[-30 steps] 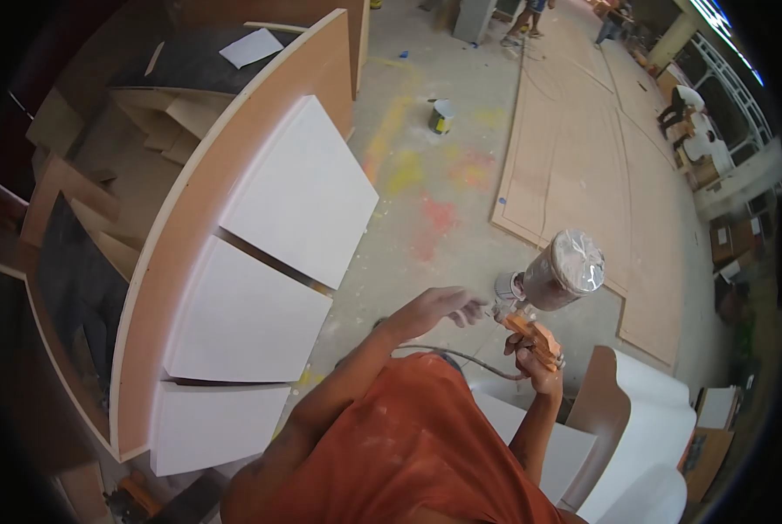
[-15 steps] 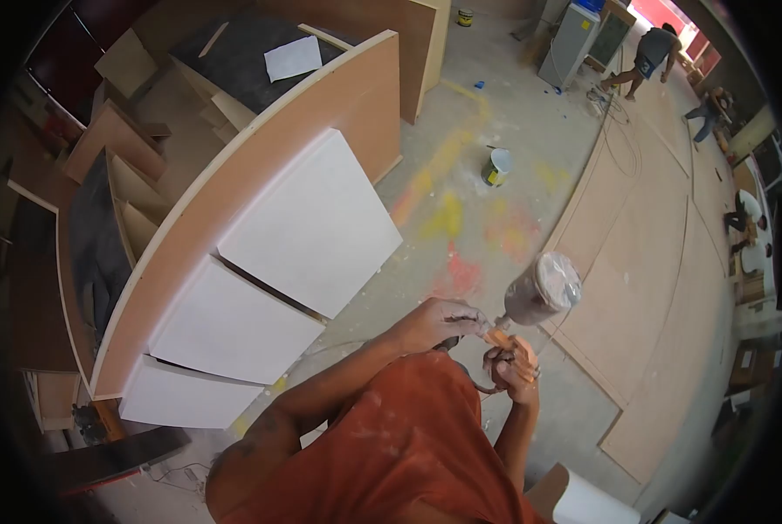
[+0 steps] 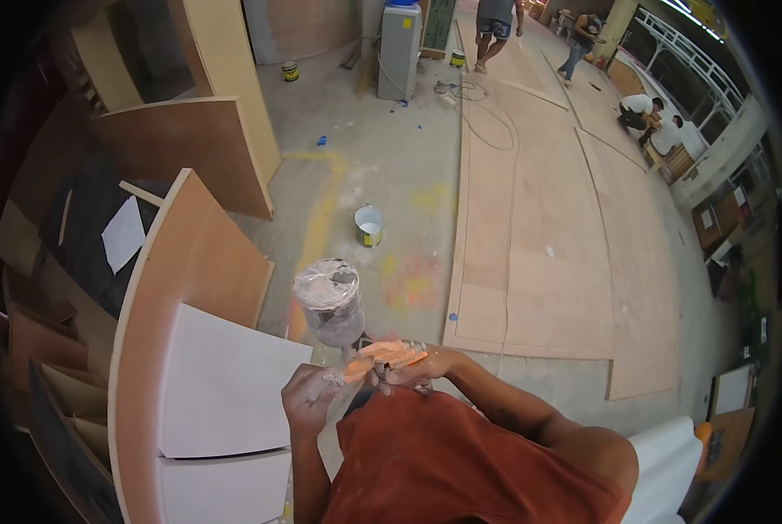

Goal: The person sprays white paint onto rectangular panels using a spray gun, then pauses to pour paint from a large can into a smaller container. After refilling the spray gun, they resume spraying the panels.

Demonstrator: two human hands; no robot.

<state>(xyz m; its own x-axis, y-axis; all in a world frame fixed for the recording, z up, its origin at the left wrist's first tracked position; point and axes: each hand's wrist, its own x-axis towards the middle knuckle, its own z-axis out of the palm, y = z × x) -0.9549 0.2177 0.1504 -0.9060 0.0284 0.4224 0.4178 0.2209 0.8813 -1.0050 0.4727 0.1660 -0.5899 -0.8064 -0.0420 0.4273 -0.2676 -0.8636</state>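
A spray gun with a paint-smeared cup (image 3: pixel 328 306) on top is held upright in front of my red shirt. My right hand (image 3: pixel 413 371) is closed around the gun below the cup, together with folded peach-orange strips (image 3: pixel 391 354). My left hand (image 3: pixel 312 397), whitened with powder or paint, pinches the left end of the orange material with its fingertips. The gun's handle is mostly hidden by the fingers. White panels (image 3: pixel 225 384) lean in a row against a curved wooden board (image 3: pixel 159 288) to my left.
An open paint can (image 3: pixel 368 229) stands on the paint-stained concrete floor. Plywood sheets (image 3: pixel 530 262) lie to the right, with a cable (image 3: pixel 504 140) across them. A grey cabinet (image 3: pixel 399 52) stands at the back. Several people (image 3: pixel 496 26) are in the distance.
My view has turned to the right, so the white panels slide left and lower. The spray gun and both hands now appear further left, and my left hand has shifted lower on the orange material.
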